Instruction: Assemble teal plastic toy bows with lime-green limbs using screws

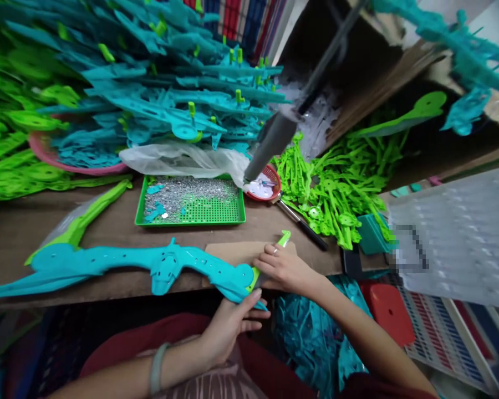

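Note:
A long teal plastic bow-shaped part (120, 265) lies along the front edge of the brown table (116, 227). My left hand (228, 324) grips its right end from below, thumb up on the teal plastic. My right hand (285, 269) is closed on a lime green limb piece (280, 241) that meets the teal part's round end, resting on a cardboard pad (228, 250). A pale bracelet is on my left wrist.
A green tray of small silver screws (191, 200) sits behind the teal part, a small red basket (266, 184) beside it under a grey hanging tool (272, 138). Big heaps of teal (158, 88) and green parts (336, 188) fill the back. A red stool (388, 310) stands lower right.

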Demonstrator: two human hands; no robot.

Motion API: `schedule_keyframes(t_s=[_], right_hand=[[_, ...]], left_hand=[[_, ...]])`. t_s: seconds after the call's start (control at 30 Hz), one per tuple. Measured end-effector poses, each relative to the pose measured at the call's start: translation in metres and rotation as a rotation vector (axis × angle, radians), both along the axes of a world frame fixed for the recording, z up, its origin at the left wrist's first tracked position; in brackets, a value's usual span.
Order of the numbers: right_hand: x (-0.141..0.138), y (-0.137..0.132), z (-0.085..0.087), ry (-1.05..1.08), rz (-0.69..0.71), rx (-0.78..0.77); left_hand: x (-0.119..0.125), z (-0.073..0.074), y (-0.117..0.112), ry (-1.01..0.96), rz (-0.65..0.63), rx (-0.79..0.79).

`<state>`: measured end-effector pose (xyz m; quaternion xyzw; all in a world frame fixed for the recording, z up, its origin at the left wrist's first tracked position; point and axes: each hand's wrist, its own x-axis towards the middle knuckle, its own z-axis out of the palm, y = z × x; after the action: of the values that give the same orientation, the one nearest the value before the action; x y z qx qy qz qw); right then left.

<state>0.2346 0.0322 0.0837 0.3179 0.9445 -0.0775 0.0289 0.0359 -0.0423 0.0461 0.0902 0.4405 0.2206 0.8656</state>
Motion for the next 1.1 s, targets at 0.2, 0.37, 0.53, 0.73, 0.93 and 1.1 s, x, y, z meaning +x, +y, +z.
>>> schedule_keyframes(t_s=[0.2, 0.37, 0.53, 0.73, 0.93, 1.1], right_hand=[[0.0, 0.002, 0.009, -0.066, 0.034, -0.061], [0.002, 0.002, 0.01, -0.05, 0.031, -0.012], [0.002, -0.009, 0.01, 0.082, 0.032, -0.006], [0.004, -0.01, -0.001, 0.211, -0.041, -0.041], [0.0, -0.003, -0.014, 0.14, -0.059, -0.11], [0.011, 0.025, 0.014, 0.466, -0.315, -0.158]], left_hand=[[-0.019, 0.005, 0.004, 0.155, 0.05, 0.104], [-0.023, 0.002, 0.003, 0.263, -0.022, 0.25], [-0.021, 0.006, -0.001, 0.211, 0.05, 0.247], [-0.015, 0.01, 0.005, 0.14, 0.105, 0.207], [-0.008, 0.015, -0.004, -0.132, -0.318, 0.007], [-0.062, 0.051, 0.036, -0.033, -0.728, 0.809]])
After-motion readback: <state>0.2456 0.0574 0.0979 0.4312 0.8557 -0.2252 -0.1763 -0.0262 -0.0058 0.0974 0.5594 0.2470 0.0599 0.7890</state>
